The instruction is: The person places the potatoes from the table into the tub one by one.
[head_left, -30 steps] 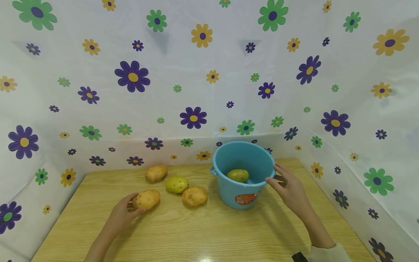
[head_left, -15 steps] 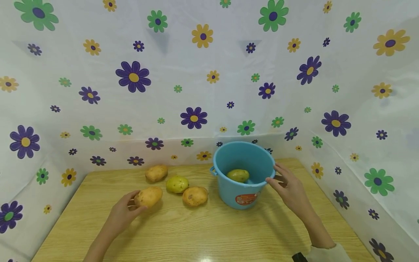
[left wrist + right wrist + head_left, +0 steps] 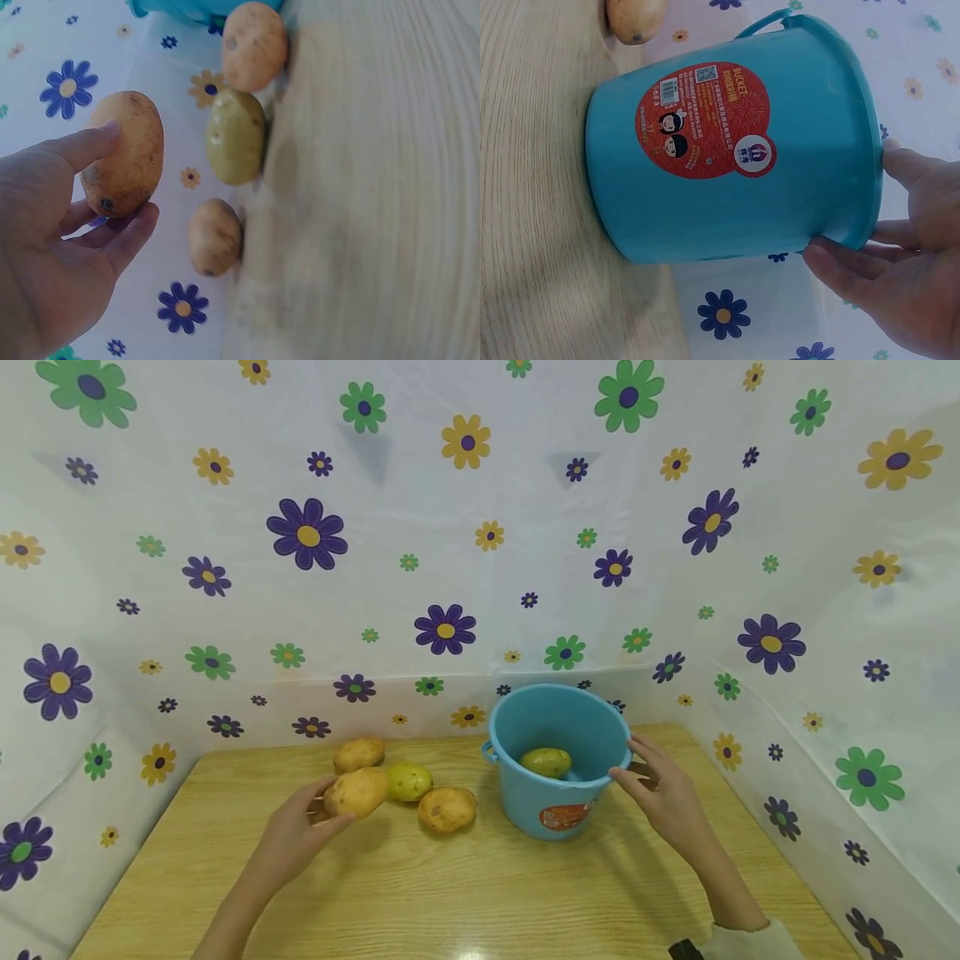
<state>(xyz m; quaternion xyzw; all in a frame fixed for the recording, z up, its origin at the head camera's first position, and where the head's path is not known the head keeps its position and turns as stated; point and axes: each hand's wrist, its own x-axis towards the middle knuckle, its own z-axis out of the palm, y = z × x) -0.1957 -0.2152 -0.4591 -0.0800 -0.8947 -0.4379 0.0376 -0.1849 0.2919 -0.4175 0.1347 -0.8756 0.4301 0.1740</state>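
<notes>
A yellowish-brown potato [image 3: 357, 792] is in my left hand [image 3: 294, 839], raised off the table. In the left wrist view the thumb lies across that potato [image 3: 135, 161] and the other fingers curl beneath it. My right hand [image 3: 671, 797] holds the rim of a blue bucket [image 3: 551, 810], thumb and fingers on its right side. Inside the upright bucket lies a greenish potato [image 3: 546, 762]. Left of the bucket, a brown potato [image 3: 447, 810], a green-tinged potato [image 3: 409, 782] and another brown potato [image 3: 360, 752] rest on the table.
The wooden table [image 3: 450, 893] is bordered at the back and sides by a white flower-print sheet [image 3: 405, 593]. The bucket stands near the table's back right, its red label [image 3: 705, 120] facing forward. A small handle lug [image 3: 489, 751] sticks out at its left.
My left hand has lifted the potato off the table and moved it up and to the right, now partly in front of the green-tinged potato. The right hand and bucket have stayed put.
</notes>
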